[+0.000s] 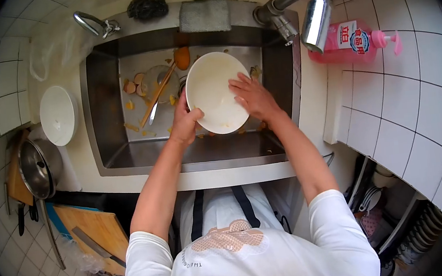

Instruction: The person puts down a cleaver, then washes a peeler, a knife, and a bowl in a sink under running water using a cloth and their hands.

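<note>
White tiled walls (391, 62) and a pale countertop (220, 178) surround a rectangular stainless-steel sink (197, 167), with a pink pump bottle (332, 58) to its right. A deep, white, round bowl (212, 86) is held over the sink, between the two hands, its opening facing up toward the camera. Being round, it shows no long axis. The left hand (183, 125) grips its near-left side, thumb over the rim; the right hand (256, 99) reaches across the opposite rim, fingers slightly spread against the inner wall. Both hands touch it, so neither is nearer. Whether the right hand also pinches the wall, I cannot tell.

Left of the bowl, nearer the left hand, brown wooden chopsticks (158, 94) slant across the sink beside a shiny metal utensil (153, 113), whose far end is hard to follow. The cracked brown pieces (138, 78) farther left are probably eggshells. The left fingers beneath the bowl are hidden, as are its underside and the sink floor directly behind it. The dark, curved border cuts off the room's corners.
</note>
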The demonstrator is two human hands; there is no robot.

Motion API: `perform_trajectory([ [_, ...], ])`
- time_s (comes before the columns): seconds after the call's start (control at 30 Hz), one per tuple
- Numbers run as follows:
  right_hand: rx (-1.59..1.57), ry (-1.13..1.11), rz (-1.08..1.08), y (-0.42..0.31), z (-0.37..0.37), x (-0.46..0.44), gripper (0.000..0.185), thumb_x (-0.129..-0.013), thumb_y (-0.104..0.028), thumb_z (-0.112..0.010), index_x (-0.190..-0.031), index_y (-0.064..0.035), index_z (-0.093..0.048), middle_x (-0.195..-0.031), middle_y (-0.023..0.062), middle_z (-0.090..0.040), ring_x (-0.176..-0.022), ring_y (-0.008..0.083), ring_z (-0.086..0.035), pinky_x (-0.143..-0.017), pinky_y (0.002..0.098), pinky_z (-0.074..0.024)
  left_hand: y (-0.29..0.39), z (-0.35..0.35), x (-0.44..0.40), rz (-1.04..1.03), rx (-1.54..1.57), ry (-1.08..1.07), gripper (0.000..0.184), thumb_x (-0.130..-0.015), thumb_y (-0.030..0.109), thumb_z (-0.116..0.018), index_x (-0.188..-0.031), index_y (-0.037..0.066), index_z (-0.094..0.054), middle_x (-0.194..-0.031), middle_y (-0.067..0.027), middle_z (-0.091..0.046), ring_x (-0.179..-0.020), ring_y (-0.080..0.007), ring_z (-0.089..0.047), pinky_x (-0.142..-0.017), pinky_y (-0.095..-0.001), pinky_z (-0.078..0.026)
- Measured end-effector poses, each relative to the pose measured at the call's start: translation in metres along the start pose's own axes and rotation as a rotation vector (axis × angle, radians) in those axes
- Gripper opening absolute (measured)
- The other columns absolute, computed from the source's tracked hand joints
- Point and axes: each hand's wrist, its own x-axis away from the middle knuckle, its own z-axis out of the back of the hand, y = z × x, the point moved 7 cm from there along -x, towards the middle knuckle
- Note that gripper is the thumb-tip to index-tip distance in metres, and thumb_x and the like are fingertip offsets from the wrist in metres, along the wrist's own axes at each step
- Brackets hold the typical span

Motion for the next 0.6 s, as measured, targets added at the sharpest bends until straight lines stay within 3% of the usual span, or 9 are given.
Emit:
perform_trajectory([
  [0.07, 0.034, 0.012, 0.059, 0.007, 0.004, -0.007, 0.037, -0.085, -0.02, -0.047, -0.12, -0.0087, -0.048, -0.131, 0.0085, -0.04, -0.127, 0.0265, -0.03, -0.104, 0.0468, -0.0202, -0.007, 0.002, 0.001, 0.061, 0.081, 0.039, 0.068, -0.06, 0.002, -0.046, -0.127, 0.011, -0.035, -0.113, -0.0072, -0.048, -0.104, -0.0213, -0.049, -0.08, -0.0342, -0.048],
  [0.13, 0.134, 0.381, -0.254, 0.033, 0.032, -0.003, 0.033, -0.086, -0.022, -0.046, -0.117, -0.0103, -0.051, -0.132, 0.0072, -0.039, -0.127, 0.021, -0.028, -0.102, 0.0494, -0.0215, -0.009, 0.005, 0.002, 0.081, 0.082, 0.063, 0.068, -0.061, 0.003, -0.046, -0.128, 0.011, -0.034, -0.113, -0.0073, -0.047, -0.103, -0.0222, -0.05, -0.08, -0.0359, -0.049],
  [0.17, 0.153, 0.502, -0.266, 0.035, 0.04, 0.003, 0.031, -0.086, -0.019, -0.045, -0.116, -0.0114, -0.052, -0.122, 0.0085, -0.049, -0.121, 0.0241, -0.038, -0.101, 0.0523, -0.0199, -0.011, 0.008, 0.004, 0.106, 0.088, 0.089, 0.068, -0.061, 0.004, -0.046, -0.128, 0.011, -0.034, -0.113, -0.0075, -0.047, -0.102, -0.023, -0.051, -0.079, -0.0377, -0.05],
  [0.27, -0.013, 0.084, -0.458, 0.061, 0.006, 0.014, 0.028, -0.087, -0.02, -0.044, -0.112, -0.0111, -0.054, -0.103, 0.0082, -0.06, -0.104, 0.029, -0.052, -0.097, 0.0486, -0.0299, -0.006, 0.006, 0.009, 0.121, 0.026, 0.104, 0.068, -0.062, 0.004, -0.045, -0.128, 0.011, -0.033, -0.113, -0.0084, -0.047, -0.1, -0.0236, -0.053, -0.077, -0.0386, -0.052],
  [0.3, -0.007, 0.092, -0.456, 0.06, 0.013, 0.016, 0.028, -0.087, -0.02, -0.044, -0.112, -0.0111, -0.054, -0.103, 0.0082, -0.06, -0.104, 0.029, -0.052, -0.097, 0.0486, -0.0299, -0.006, 0.005, 0.009, 0.114, 0.026, 0.096, 0.068, -0.062, 0.004, -0.045, -0.128, 0.011, -0.033, -0.113, -0.0084, -0.047, -0.1, -0.0236, -0.053, -0.077, -0.0386, -0.052],
  [0.37, -0.35, 0.403, -0.589, 0.07, 0.037, 0.025, 0.032, -0.09, -0.025, -0.043, -0.112, -0.0055, -0.056, -0.086, 0.01, -0.064, -0.08, 0.024, -0.062, -0.081, 0.0406, -0.0445, -0.007, 0.005, 0.008, 0.089, 0.035, 0.095, 0.066, -0.062, 0.004, -0.044, -0.127, 0.01, -0.033, -0.111, -0.0102, -0.048, -0.097, -0.0259, -0.054, -0.067, -0.0403, -0.055],
  [0.4, -0.349, 0.408, -0.588, 0.066, 0.049, 0.021, 0.032, -0.09, -0.025, -0.043, -0.112, -0.0055, -0.056, -0.086, 0.01, -0.064, -0.08, 0.024, -0.062, -0.081, 0.0406, -0.0445, -0.004, 0.004, 0.009, 0.087, 0.034, 0.091, 0.066, -0.062, 0.004, -0.044, -0.127, 0.01, -0.033, -0.111, -0.0102, -0.048, -0.097, -0.0259, -0.054, -0.067, -0.0403, -0.055],
  [0.47, -0.625, 0.676, -0.624, 0.059, 0.093, 0.017, 0.032, -0.092, -0.028, -0.04, -0.102, -0.0025, -0.056, -0.079, 0.0071, -0.062, -0.064, 0.0158, -0.058, -0.061, 0.03, -0.0482, -0.001, -0.002, 0.013, 0.123, 0.054, 0.067, 0.066, -0.062, 0.005, -0.044, -0.127, 0.009, -0.033, -0.109, -0.0118, -0.048, -0.093, -0.0283, -0.056, -0.054, -0.0415, -0.056],
  [0.6, -1.12, 0.826, -0.646, 0.049, 0.133, -0.008, 0.035, -0.09, -0.033, -0.043, -0.085, -0.0013, -0.057, -0.062, 0.0033, -0.054, -0.054, 0.0098, -0.051, -0.049, 0.0241, -0.0438, -0.008, -0.002, 0.01, 0.091, 0.076, 0.061, 0.065, -0.063, 0.006, -0.044, -0.127, 0.009, -0.033, -0.108, -0.0127, -0.048, -0.09, -0.03, -0.056, -0.045, -0.0411, -0.055],
])
